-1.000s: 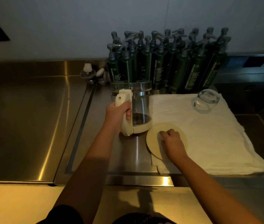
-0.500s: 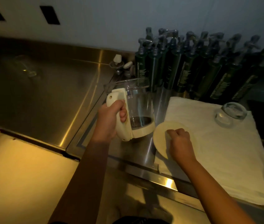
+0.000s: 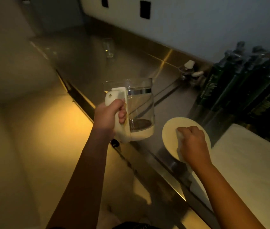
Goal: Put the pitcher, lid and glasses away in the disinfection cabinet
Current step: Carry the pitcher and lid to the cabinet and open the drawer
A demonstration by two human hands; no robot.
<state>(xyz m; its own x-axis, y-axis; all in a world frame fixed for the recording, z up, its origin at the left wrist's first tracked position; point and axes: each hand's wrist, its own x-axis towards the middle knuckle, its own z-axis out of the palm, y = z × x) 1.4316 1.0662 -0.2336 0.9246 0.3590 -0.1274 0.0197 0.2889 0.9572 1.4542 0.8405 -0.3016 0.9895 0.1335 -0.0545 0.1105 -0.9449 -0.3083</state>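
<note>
A clear glass pitcher with a cream base and cream handle is lifted off the steel counter, upright. My left hand grips its handle. To its right a round cream lid is held above the counter edge, and my right hand grips the lid from above with curled fingers. A tall clear glass stands far back on the counter, blurred. The glass that lay on the towel is out of view.
Dark green pump bottles crowd the back right against the wall. A white towel covers the counter on the right. Small tap knobs sit near the backsplash. The steel counter stretches left; the lit floor lies below its front edge.
My view has swung left and down. Both hands have lifted and moved toward the counter's front edge, the left carrying the pitcher, the right carrying the lid off the towel.
</note>
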